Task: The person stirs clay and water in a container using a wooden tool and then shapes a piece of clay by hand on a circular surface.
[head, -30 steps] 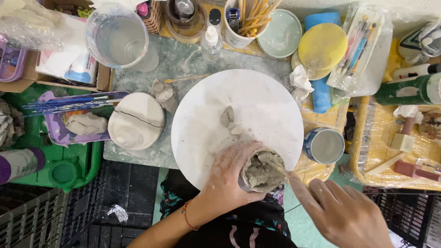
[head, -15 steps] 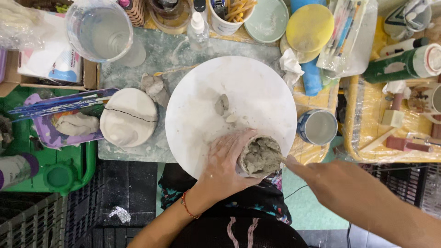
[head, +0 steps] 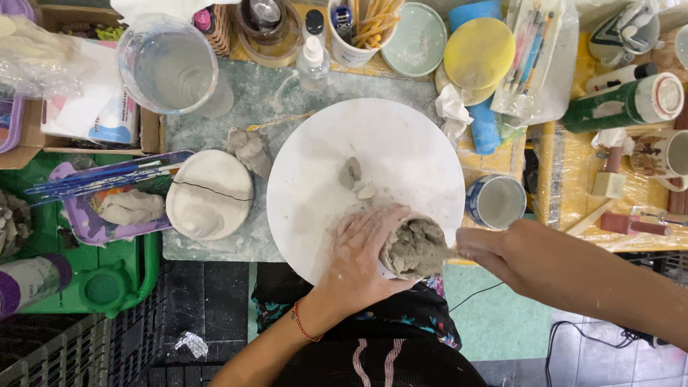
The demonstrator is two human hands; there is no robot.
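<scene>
— From the head camera, what's hard to make out?

— The right hand (head: 502, 251): its fingers are pinched shut at the rim of the clay cup (head: 414, 247), seemingly on a thin tool, but too little of it shows to say what it is. The forearm runs off the right edge. The cup's lower wall is hidden under the left hand (head: 362, 258), whose fingers are curled round it, gripping it.

— Where does the cup sit?

— At the near edge of the round white board (head: 365, 175), tilted toward the right hand. It's packed with lumpy wet grey clay.

— Other textures?

— Small grey clay scraps (head: 355, 179) lie mid-board. Left of the board sits a domed white plaster mould (head: 209, 193) with a dark crack line, and just beside that a rough clay lump (head: 247, 150). A clear plastic jug (head: 168, 64) holds cloudy water. A blue-rimmed tin (head: 496, 202) stands right of the board.

— And the surface?

— A clay-smeared greenish mat on a crowded counter, yellow plastic sheeting at the right, a green tray (head: 79, 279) at the left, dark floor below.
</scene>
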